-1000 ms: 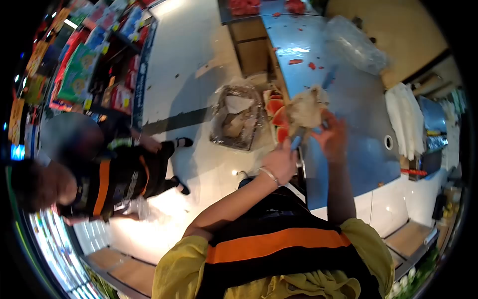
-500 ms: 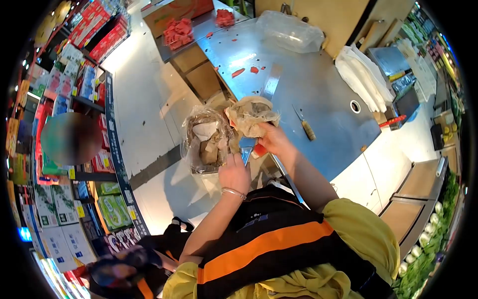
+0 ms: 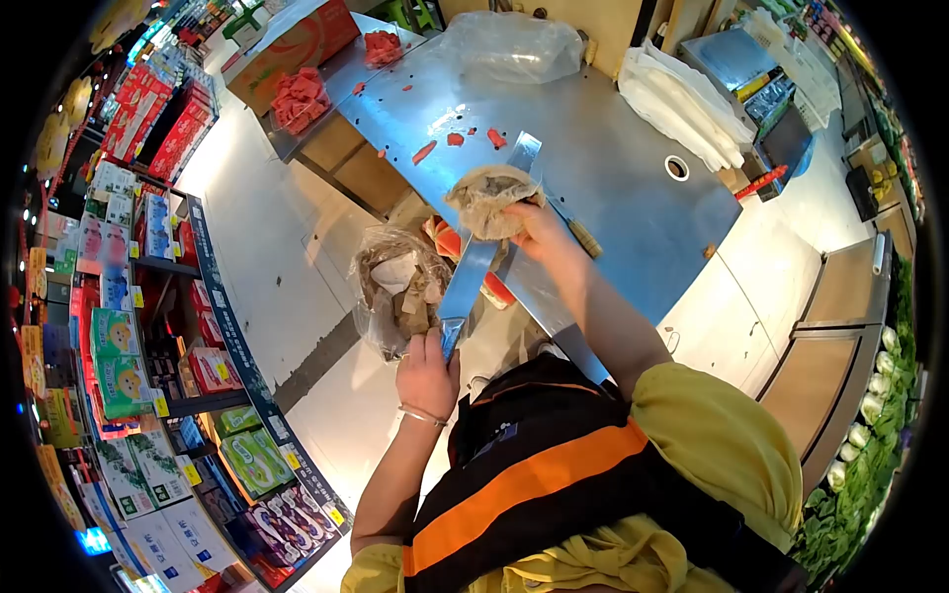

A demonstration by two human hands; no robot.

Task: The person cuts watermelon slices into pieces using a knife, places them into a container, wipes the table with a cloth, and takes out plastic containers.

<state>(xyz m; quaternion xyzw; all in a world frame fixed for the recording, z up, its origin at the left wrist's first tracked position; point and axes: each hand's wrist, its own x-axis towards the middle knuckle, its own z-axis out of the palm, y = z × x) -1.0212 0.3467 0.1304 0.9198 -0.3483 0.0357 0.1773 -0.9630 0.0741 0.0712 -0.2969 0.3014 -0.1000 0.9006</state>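
Note:
My left hand (image 3: pixel 428 381) is closed around the blue handle of a long, wide-bladed knife (image 3: pixel 467 285), held low beside the table. The blade slants up and away, its square tip showing beyond a beige-grey rag (image 3: pixel 484 203). My right hand (image 3: pixel 537 229) grips the rag, which covers the middle of the blade. A smaller knife with a wooden handle (image 3: pixel 585 238) lies on the metal table just right of my right hand, partly hidden. Below the blade are red watermelon pieces (image 3: pixel 497 290). A bin lined with a clear bag (image 3: pixel 371 321) stands left of the knife, holding brown and white scraps.
The metal table (image 3: pixel 633 217) carries red scraps (image 3: pixel 425 152), a clear plastic bag (image 3: pixel 519 47) and white cloth or bags (image 3: pixel 682 104). Packs of red cut fruit (image 3: pixel 300 99) sit at its far left. Stocked shelves (image 3: pixel 217 326) line the left; leafy greens (image 3: pixel 860 465) are at right.
My left hand has drawn the knife handle down and left, so more blade shows between it and the rag. The view has shifted, and a person at the left is out of view.

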